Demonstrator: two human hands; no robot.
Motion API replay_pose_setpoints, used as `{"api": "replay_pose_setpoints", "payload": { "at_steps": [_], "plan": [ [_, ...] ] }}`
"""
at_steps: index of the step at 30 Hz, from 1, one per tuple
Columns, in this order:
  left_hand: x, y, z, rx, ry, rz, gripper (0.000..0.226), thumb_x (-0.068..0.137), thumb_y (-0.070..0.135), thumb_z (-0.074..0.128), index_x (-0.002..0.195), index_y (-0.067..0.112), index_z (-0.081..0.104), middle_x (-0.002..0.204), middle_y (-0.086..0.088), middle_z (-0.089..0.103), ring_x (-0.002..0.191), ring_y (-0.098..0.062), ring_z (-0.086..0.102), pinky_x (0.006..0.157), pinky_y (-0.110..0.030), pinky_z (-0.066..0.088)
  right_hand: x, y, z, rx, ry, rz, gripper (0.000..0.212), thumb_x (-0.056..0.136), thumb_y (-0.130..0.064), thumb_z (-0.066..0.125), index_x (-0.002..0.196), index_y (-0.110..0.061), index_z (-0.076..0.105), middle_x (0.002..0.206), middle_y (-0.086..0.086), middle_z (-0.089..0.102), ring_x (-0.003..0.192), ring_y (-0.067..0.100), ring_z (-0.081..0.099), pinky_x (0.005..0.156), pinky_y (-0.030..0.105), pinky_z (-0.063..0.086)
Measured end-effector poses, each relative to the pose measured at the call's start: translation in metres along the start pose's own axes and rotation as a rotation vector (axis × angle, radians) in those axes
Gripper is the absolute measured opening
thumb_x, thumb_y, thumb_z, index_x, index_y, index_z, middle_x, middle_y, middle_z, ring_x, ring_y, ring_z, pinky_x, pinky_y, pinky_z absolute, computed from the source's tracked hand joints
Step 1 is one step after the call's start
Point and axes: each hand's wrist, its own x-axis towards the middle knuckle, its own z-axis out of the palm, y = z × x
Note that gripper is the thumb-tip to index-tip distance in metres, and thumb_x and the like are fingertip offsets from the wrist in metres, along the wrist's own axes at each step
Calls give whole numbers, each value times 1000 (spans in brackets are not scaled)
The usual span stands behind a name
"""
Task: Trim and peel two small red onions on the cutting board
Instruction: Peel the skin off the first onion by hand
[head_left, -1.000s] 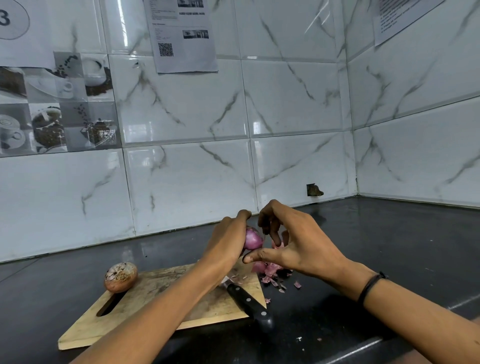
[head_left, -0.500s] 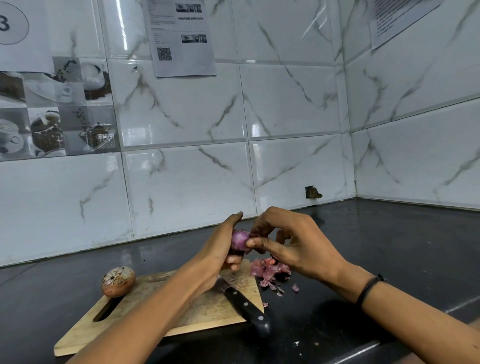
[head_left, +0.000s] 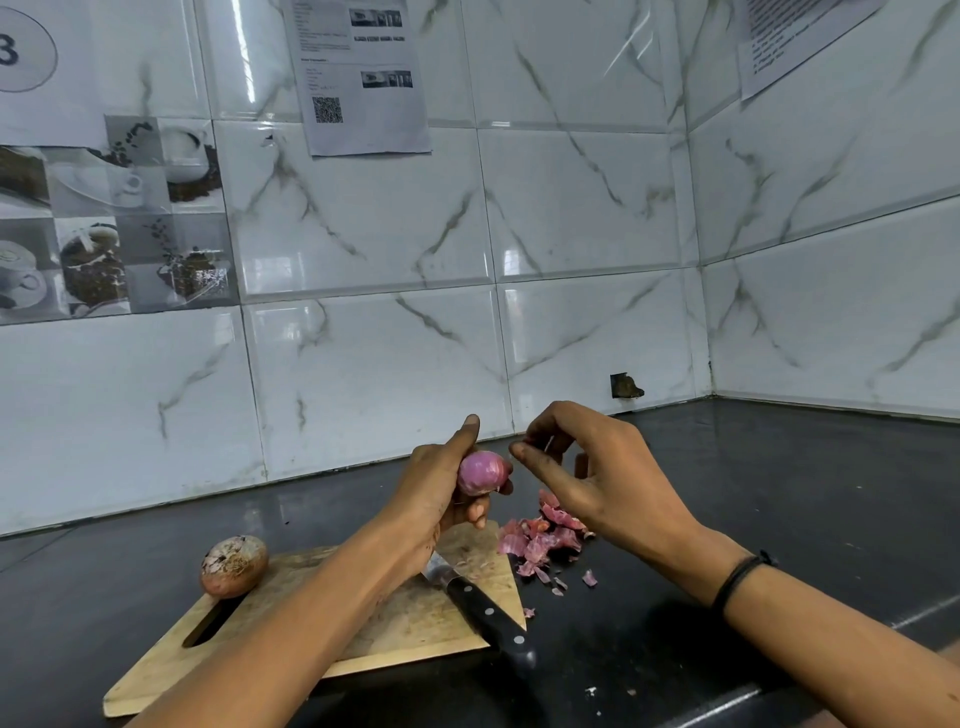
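Onion (head_left: 480, 472) — glossy, round, clamped in left hand (head_left: 432, 498) fingers, right hand (head_left: 608, 483) fingers loosely curled

One small red onion (head_left: 480, 472) — peeled to glossy purple-pink — is gripped in the left hand (head_left: 436, 499), lifted above the one o'clock corner of the wooden cutting board (head_left: 426, 618). The other onion (head_left: 234, 566), in dry brown skin, sits at the board's ten o'clock corner.
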Motion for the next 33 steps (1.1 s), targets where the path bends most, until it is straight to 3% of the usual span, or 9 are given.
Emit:
{"api": "replay_pose_setpoints", "payload": {
  "at_steps": [3,5,7,10,12,16,21,29,33],
  "plan": [
    [0,0,0,-8,0,-2,56,102,47,50,85,-2,72,73,-18,72,41,-17,47,47,-27,50,-2,-1,-1,-5,-30,27,15,96,-41,60,98,-28,67,95,-19,65,89,5,63,67,20,48],
    [0,0,-1,-16,4,-1,56,101,48,50,82,0,73,74,-18,73,42,-17,48,47,-28,49,-2,-2,-2,-11,-46,25,29,93,-47,49,96,-28,71,98,-19,63,90,5,62,67,29,52],
    [0,0,-1,-24,6,2,57,101,48,50,81,1,73,75,-19,73,42,-18,48,48,-28,49,-2,-3,-2,4,-49,13,37,89,-49,43,94,-28,72,99,-19,63,90,6,61,65,28,47],
    [-2,2,0,-38,13,-5,57,101,49,50,80,0,72,70,-17,71,44,-18,48,48,-29,49,-2,-5,-3,7,-63,-35,29,93,-48,50,94,-28,72,96,-18,63,84,6,59,65,15,35],
    [-3,3,1,-46,17,-17,55,99,49,52,80,1,70,62,-14,66,46,-19,49,49,-29,50,-1,-6,-2,-7,-80,-74,27,92,-55,62,97,-29,70,94,-19,63,85,7,60,65,15,37],
    [-8,5,5,-68,-9,-9,53,98,50,52,84,2,71,72,-17,72,47,-19,57,47,-26,49,1,-5,0,-5,-96,-147,45,79,-64,75,105,-27,66,95,-16,62,85,11,61,66,24,49],
    [-17,11,11,-216,-112,-54,45,97,44,57,83,3,69,78,-15,73,62,-20,69,51,-26,56,1,-8,-2,11,-59,-201,48,73,-66,78,95,-26,64,88,-14,58,77,14,58,62,37,51],
    [-24,12,15,-206,-201,-54,48,102,43,49,83,2,67,63,-9,61,46,-14,60,43,-21,49,0,-8,0,38,-62,-225,47,73,-65,77,92,-24,63,86,-14,56,73,14,56,62,40,50],
    [-23,11,15,-176,-200,-30,59,103,47,44,69,7,72,64,-9,61,45,-13,53,40,-20,44,0,-8,1,47,-88,-225,45,73,-63,79,95,-27,63,89,-14,57,78,15,59,66,41,52]
  ]
}}
